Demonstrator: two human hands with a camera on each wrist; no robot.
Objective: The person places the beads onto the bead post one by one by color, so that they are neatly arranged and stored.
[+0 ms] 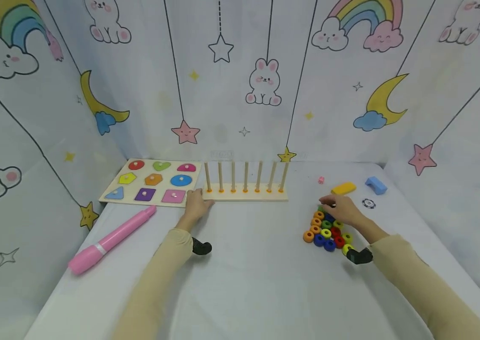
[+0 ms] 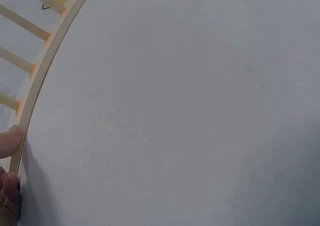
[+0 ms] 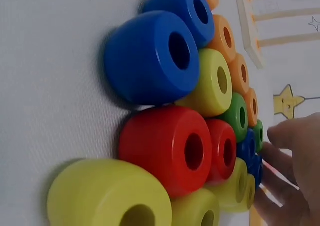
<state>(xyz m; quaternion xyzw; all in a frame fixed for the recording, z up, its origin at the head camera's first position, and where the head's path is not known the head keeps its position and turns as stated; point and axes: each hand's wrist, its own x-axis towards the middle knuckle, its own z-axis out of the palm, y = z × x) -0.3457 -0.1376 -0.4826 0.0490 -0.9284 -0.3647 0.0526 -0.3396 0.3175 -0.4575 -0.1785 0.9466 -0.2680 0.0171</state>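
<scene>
At the back of the table stands a wooden peg rack with a row of upright bare pegs. My left hand grips the left end of its base; in the left wrist view the thumb lies over the base's edge. Wooden beads in orange, blue, green, yellow and red form a close cluster on the right. Over the cluster's far end is my right hand, beside a green bead. Its thumb and fingers are apart, with no bead visibly held. A red bead and a blue bead lie nearer the right wrist camera.
A shape puzzle board lies left of the rack, with a pink bat-shaped object before it. Beyond the beads are a yellow block, a blue block, a small pink piece and a black-and-white disc.
</scene>
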